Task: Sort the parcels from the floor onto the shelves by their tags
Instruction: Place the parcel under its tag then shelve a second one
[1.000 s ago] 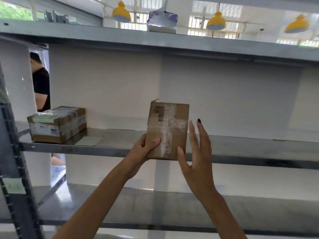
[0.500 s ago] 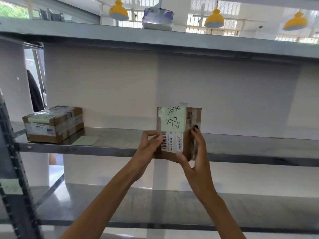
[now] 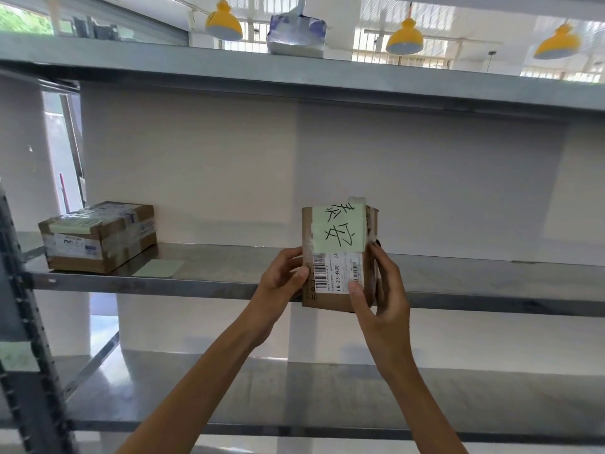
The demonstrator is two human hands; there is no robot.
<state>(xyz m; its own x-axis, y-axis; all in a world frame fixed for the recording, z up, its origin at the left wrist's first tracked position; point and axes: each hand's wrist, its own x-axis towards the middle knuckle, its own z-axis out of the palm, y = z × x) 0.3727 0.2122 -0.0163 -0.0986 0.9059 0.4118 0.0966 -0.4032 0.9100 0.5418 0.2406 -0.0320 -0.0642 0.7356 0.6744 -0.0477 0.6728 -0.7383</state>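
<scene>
A small brown cardboard parcel (image 3: 337, 299) is held upright at the front edge of the middle metal shelf (image 3: 229, 267). Its near face carries a pale green tag (image 3: 339, 229) with handwritten black characters and, below it, a white barcode label. My left hand (image 3: 281, 280) grips the parcel's left side with the thumb on the label. My right hand (image 3: 381, 299) clasps its right side, thumb on the lower front. Whether the parcel's base rests on the shelf is unclear.
A taped cardboard box (image 3: 98, 235) with a green tag sits at the shelf's left end, a loose green tag (image 3: 158, 268) beside it. A blue-white bag (image 3: 296, 36) stands on the top shelf. The lower shelf (image 3: 294, 404) and a perforated upright post (image 3: 29, 339) lie below and left.
The parcel was turned from its plain taped side to show the green tag, and my right hand closed on it. Since then it has barely moved.
</scene>
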